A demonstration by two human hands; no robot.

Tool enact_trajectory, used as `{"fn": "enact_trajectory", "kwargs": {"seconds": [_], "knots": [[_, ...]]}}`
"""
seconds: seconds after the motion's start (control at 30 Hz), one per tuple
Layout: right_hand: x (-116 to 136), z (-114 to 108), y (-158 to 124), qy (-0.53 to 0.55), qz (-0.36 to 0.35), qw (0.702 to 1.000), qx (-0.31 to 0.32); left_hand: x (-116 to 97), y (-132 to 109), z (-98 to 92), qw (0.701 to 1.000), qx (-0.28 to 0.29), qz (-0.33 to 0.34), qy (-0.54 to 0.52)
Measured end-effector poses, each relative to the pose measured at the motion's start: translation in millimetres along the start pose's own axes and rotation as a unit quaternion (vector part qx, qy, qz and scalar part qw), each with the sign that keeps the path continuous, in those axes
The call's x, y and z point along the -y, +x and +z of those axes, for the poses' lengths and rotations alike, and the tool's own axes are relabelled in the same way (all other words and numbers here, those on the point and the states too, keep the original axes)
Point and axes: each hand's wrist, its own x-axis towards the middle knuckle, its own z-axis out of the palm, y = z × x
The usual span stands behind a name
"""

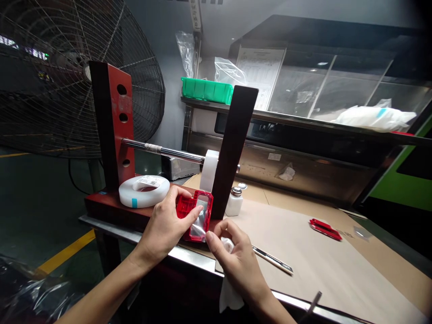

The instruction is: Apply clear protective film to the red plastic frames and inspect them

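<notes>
At lower centre of the frame, my left hand (165, 227) grips the red case (189, 208) above the table edge (108, 226). My right hand (236, 256), cloth (229, 292) in palm, pinches its film (200, 222). Tugging hard could, I judge, tear the film or drop the case.

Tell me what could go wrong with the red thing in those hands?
1. The left hand holds the red frame right by the table edge, so a slip might drop it to the floor.
2. The right hand pinches the clear film on the frame with a cloth tucked in; the film might tear or crease.
3. A thin metal tool lies near that wrist and could get knocked.
</notes>
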Motion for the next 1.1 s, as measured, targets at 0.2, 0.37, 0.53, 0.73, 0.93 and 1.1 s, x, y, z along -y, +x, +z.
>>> {"fn": "enact_trajectory", "kwargs": {"seconds": [0.2, 0.37, 0.53, 0.73, 0.93, 1.1], "knots": [[11, -1, -2, -0.034, -0.064, 0.997, 0.041, 0, -2, 1.3, 1.0, -0.005, 0.014, 0.005], [14, 0, 1, -0.101, -0.062, 0.99, 0.075, -4, -2, -0.5, 1.0, -0.003, 0.007, 0.014], [12, 2, 2, -0.124, -0.084, 0.984, 0.092, -5, -3, -1.2, 0.999, -0.014, 0.027, 0.033], [12, 1, 4, -0.131, -0.064, 0.983, 0.11, -3, -4, 0.2, 0.999, -0.019, 0.038, 0.028], [19, -2, 8, -0.181, -0.054, 0.975, 0.113, -4, -4, -1.0, 0.998, -0.027, 0.058, 0.005], [21, 0, 9, -0.134, -0.052, 0.983, 0.115, -8, -5, -1.7, 0.996, -0.039, 0.073, 0.025]]}}
